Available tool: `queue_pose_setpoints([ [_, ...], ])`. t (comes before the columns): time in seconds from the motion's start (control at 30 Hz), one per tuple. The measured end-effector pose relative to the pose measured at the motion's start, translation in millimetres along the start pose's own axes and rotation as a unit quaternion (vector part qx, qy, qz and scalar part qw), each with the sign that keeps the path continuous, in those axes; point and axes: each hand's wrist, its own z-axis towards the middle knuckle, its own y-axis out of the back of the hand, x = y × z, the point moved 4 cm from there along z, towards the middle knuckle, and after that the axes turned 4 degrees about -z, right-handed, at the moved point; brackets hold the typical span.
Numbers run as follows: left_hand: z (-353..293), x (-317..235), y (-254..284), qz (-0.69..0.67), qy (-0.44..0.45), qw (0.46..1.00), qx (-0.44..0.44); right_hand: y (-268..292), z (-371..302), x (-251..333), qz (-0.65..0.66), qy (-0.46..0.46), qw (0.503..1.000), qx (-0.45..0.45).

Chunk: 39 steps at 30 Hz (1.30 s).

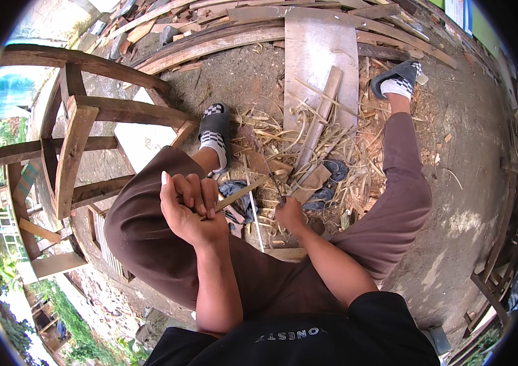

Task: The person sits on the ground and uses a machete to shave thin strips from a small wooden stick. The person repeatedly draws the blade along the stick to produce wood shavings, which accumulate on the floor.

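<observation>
My left hand [190,204] is closed around one end of a thin, flat wood or bamboo strip [243,192]. The strip slants up to the right, its far end meeting the blade of a long, thin, dark knife [268,166]. My right hand [290,215] is wrapped round the knife's handle, with the blade pointing away from me and slightly left. Both hands are over the ground between my spread legs. Below them lie curled shavings [268,125] and a thin, pale rod [253,204].
A wooden frame [128,113] stands close on the left. Ahead, a long plank [323,116] lies over a pale flat board [298,61]. Stacked timber [228,36] lines the far side. Dark crumpled cloth or plastic [335,171] lies among the shavings.
</observation>
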Motion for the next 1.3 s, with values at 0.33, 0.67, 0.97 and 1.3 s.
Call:
queue_pose_setpoints([
  [0.33,0.4,-0.2,1.8,0.000,0.015,1.000,-0.009,-4.3,-5.3,3.9,0.007,-0.003,0.999,-0.032],
  [0.67,-3.7,5.0,-5.0,0.003,-0.013,1.000,-0.003,-4.2,-10.8,11.8,0.091,0.098,0.991,-0.010],
  [0.97,-3.7,3.9,-5.1,0.013,-0.010,1.000,0.015,-10.5,-10.4,3.5,0.121,0.119,0.985,-0.018],
  [1.3,2.9,4.4,-5.1,0.005,-0.010,1.000,0.017,-9.4,-0.7,-5.2,0.075,0.049,0.996,-0.005],
])
